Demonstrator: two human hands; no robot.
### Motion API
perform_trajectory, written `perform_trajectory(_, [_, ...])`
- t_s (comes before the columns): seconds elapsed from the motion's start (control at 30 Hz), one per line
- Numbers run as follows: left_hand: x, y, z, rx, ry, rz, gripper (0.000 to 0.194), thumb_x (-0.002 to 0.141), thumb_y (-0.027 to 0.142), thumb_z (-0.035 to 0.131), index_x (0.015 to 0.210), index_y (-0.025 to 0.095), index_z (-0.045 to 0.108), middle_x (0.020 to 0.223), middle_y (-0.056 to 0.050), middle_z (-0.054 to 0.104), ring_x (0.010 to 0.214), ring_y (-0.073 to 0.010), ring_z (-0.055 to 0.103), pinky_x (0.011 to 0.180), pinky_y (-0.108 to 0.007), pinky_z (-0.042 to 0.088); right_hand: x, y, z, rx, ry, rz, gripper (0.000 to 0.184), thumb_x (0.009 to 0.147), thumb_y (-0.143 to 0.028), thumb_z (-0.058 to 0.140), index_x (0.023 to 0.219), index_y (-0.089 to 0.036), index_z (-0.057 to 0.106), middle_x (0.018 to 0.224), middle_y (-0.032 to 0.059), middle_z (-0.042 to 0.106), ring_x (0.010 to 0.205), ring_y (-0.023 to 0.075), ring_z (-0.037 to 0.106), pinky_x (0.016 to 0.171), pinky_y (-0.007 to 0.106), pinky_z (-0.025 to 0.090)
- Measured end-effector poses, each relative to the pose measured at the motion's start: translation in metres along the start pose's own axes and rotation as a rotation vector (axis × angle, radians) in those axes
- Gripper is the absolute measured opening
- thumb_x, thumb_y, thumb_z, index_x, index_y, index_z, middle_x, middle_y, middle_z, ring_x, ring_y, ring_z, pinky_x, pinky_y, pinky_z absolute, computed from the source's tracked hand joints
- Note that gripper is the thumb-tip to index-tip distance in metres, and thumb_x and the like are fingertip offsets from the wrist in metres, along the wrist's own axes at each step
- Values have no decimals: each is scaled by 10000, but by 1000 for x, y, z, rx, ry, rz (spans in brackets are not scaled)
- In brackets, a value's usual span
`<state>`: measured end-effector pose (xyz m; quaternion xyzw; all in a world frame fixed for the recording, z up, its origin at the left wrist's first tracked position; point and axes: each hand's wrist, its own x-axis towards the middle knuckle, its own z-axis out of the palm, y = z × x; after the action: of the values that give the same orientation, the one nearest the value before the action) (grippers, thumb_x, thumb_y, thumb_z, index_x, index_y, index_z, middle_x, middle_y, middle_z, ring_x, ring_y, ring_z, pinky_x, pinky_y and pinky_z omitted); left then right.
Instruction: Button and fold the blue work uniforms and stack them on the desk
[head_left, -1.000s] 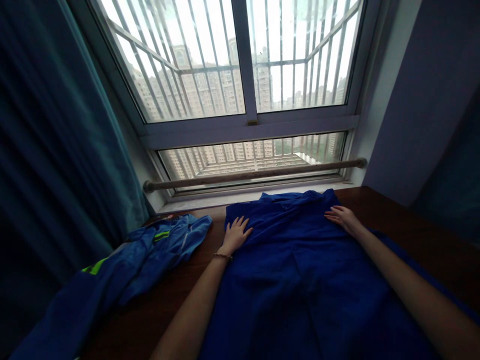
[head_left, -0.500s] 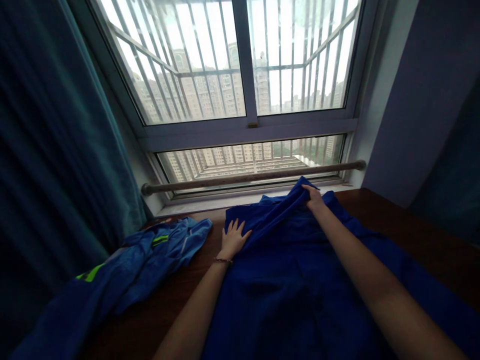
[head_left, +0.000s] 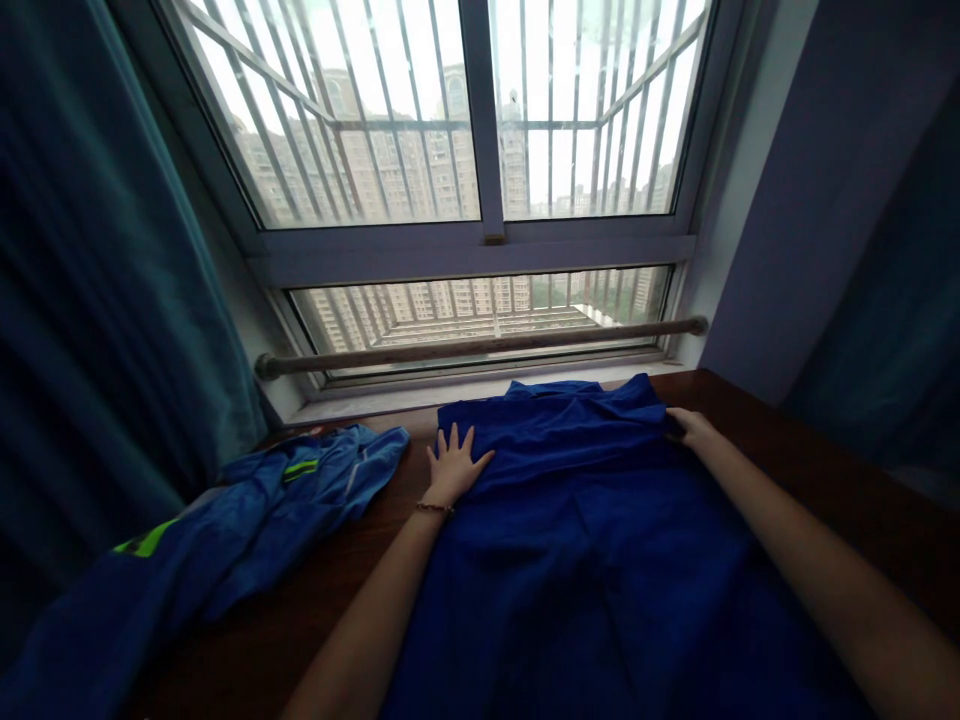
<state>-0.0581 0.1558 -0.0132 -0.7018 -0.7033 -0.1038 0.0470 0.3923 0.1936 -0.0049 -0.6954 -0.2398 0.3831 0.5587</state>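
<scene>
A deep blue garment [head_left: 555, 520] lies spread on the brown wooden surface, its far edge near the window and its near part running out of the bottom of the view. Flat on its upper left corner rests my left hand [head_left: 454, 467], fingers spread, with a bracelet at the wrist. My right hand [head_left: 691, 428] is closed on the garment's upper right edge; its fingertips are partly hidden. A lighter blue strip of cloth [head_left: 551, 389] shows beyond the far edge. Some creases cross the upper part of the fabric.
Left of the garment lies a crumpled blue piece of clothing [head_left: 300, 510] with bright yellow-green patches. A blue curtain [head_left: 127, 250] hangs at the left. A horizontal rail [head_left: 480, 348] crosses in front of the barred window, and a wall [head_left: 780, 200] stands at the right.
My right hand has moved right and towards me, drawing the folded-over upper flap of the garment out to the right, where it now lies flatter. My left hand stays on the left corner.
</scene>
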Motion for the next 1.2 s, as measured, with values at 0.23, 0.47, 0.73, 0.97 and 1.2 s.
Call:
perform_trajectory(0.23, [-7,10,0,-20,-74,27,752,715,717,183,1330,292,266,1429,-69,163,1282,-377,81,964,-601,100,24,-24,-12,-575,22,-192,218,530,-294,715,610,-121,609,624,107,622,736,260,609,609,315,474])
perform_trajectory(0.47, [-8,10,0,-25,-95,4,748,715,713,179,1333,299,256,1426,-74,173,1270,-396,113,950,-614,114,26,-26,-6,-988,-3,-342,301,558,-374,710,679,-115,617,754,144,639,848,297,595,726,374,452])
perform_trajectory(0.73, [-8,9,-2,-67,-125,-122,827,655,765,193,1341,302,222,1432,-115,118,1239,-465,118,919,-637,138,2,-12,5,-1209,70,-581,367,821,-319,458,1110,-94,451,975,203,583,953,306,551,791,437,402])
perform_trajectory(0.97, [-8,7,-1,-59,-130,-139,854,643,778,179,1346,294,209,1432,-114,118,1237,-465,131,930,-623,137,-7,8,4,-1306,127,-661,353,844,-110,240,1109,-54,467,1036,273,505,991,330,502,768,481,390])
perform_trajectory(1.2, [-8,8,2,-28,-115,-151,821,669,752,187,1342,285,228,1427,-127,131,1234,-457,157,926,-624,139,-24,14,14,-1304,134,-843,384,844,-228,355,1217,-161,413,1328,162,298,1240,325,178,978,509,148])
